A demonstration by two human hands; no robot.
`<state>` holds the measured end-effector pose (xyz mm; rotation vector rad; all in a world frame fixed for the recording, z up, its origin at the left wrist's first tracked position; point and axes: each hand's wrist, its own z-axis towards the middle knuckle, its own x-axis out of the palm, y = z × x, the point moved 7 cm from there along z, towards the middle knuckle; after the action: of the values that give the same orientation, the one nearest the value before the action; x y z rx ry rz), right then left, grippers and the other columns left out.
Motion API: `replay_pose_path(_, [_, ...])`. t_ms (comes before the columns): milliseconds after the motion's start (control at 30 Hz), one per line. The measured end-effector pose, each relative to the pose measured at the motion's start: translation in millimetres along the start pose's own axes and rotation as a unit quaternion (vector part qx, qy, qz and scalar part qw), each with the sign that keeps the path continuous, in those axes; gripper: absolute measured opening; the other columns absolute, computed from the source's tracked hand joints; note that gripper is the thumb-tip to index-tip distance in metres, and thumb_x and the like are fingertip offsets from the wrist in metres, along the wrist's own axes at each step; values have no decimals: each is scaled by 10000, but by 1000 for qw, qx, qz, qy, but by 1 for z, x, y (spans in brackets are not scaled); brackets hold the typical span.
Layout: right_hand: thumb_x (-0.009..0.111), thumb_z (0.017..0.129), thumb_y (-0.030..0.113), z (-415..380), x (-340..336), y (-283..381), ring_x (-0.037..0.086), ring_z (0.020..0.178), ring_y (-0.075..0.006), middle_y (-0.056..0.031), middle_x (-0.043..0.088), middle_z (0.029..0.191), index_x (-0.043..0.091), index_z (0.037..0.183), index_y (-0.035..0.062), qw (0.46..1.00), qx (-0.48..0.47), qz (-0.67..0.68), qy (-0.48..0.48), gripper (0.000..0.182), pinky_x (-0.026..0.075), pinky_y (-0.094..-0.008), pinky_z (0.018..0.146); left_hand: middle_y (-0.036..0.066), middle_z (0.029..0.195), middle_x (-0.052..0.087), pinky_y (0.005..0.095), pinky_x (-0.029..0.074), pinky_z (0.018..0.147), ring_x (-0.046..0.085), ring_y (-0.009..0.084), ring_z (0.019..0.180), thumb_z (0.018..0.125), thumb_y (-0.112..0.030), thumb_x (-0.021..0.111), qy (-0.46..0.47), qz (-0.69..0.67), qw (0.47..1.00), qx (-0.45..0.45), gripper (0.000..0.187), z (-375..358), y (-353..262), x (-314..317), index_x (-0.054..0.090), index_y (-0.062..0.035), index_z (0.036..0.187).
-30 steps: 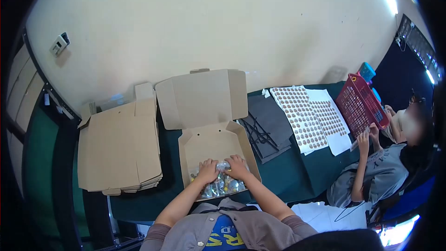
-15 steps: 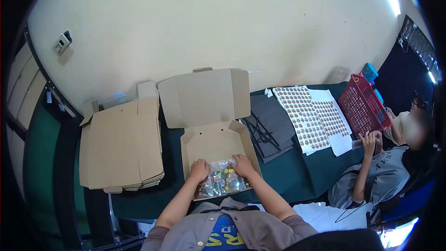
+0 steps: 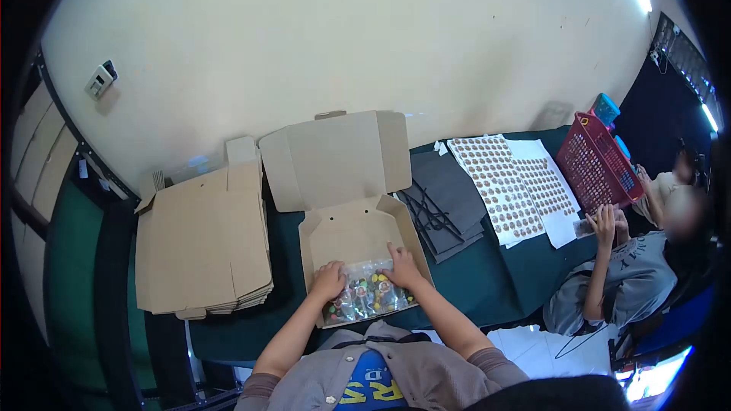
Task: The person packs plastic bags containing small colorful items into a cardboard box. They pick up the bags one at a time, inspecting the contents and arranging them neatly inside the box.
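An open cardboard box (image 3: 358,232) lies in front of me with its lid (image 3: 335,156) raised toward the wall. Clear plastic packets (image 3: 369,298) of small colourful pieces fill its near part. My left hand (image 3: 330,280) rests on the left edge of the packets, fingers stretched forward. At the right edge of the packets, by the box wall, my right hand (image 3: 405,268) has its fingers apart, one extended toward the back. The undersides of both hands are hidden.
Flattened cardboard boxes (image 3: 202,247) are stacked at left. Right of the box are dark grey bags (image 3: 449,190) with black handles, then sticker sheets (image 3: 495,183) and a red basket (image 3: 598,160). A co-worker (image 3: 628,281) sits at far right, hands raised; another person is partly visible behind.
My right hand has shifted slightly off the packets toward the right box wall, its fingers more spread. My left hand stays nearly in place. The camera view has turned slightly.
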<state>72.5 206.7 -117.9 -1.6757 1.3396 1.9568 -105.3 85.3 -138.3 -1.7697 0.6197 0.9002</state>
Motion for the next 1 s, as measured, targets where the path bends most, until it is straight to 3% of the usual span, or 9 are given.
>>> replay_pose_path(67, [663,710,416,-8,-7,14,344,1172,-397,-242,354,1265,240,1370,131,999,-27,-38,-22,835,300,-484,961,151,1320,370,531,269,982,328,350,1228,738,-274,615,-70,41,996,46,607,-16,-16,-10,388,-116,1279])
replay_pose_path(100, [659,710,420,-13,-13,26,307,1214,-397,-237,316,1310,239,1373,146,995,-53,-76,-41,831,266,-502,981,151,1320,370,531,269,982,328,350,1228,738,-274,615,-70,41,996,47,607,-22,-21,-12,388,-116,1279])
replay_pose_path(167, [654,713,419,-21,-15,43,270,1243,-396,-226,289,1337,259,1368,164,989,-84,-112,-40,807,238,-514,993,152,1392,241,613,146,1002,190,374,1293,669,-320,703,-14,22,999,46,816,-33,-30,-7,282,-147,1346])
replay_pose_path(300, [639,720,423,-33,3,68,225,1280,-390,-199,272,1366,332,1341,221,985,-129,-111,18,722,212,-514,1012,170,1408,197,624,79,1009,145,389,1305,592,-378,761,27,51,998,38,927,-54,-35,2,271,-173,1353])
replay_pose_path(433, [668,701,407,-40,28,77,236,1272,-399,-193,274,1367,378,1313,255,979,-179,-82,53,693,239,-529,992,174,1421,150,630,88,1005,114,397,1310,594,-367,762,48,81,995,12,936,-66,-33,6,256,-182,1360])
replay_pose_path(533, [681,691,403,-39,44,72,243,1270,-399,-191,276,1367,383,1308,251,973,-156,-136,100,702,251,-541,978,177,1426,115,637,112,997,104,408,1307,593,-365,763,40,54,998,9,949,-69,-30,13,243,-184,1366])
replay_pose_path(667, [688,679,414,-38,34,73,251,1268,-391,-189,272,1371,373,1312,260,973,-158,-143,92,724,255,-543,974,186,1408,135,606,131,1012,106,420,1302,583,-403,758,74,62,995,-4,968,-67,-19,22,233,-186,1368])
replay_pose_path(800, [694,670,410,-41,26,70,294,1246,-378,-180,303,1359,331,1336,211,980,-152,-111,71,784,272,-524,967,175,1407,157,578,165,1015,149,396,1297,578,-460,751,71,60,996,7,984,-68,-21,22,240,-163,1365])
replay_pose_path(1000, [664,700,420,-45,29,58,330,1228,-364,-131,329,1370,307,1346,147,982,-145,-85,87,787,251,-503,983,170,1407,162,619,177,990,137,422,1293,572,-446,763,75,42,996,16,990,-66,-16,26,236,-169,1363])
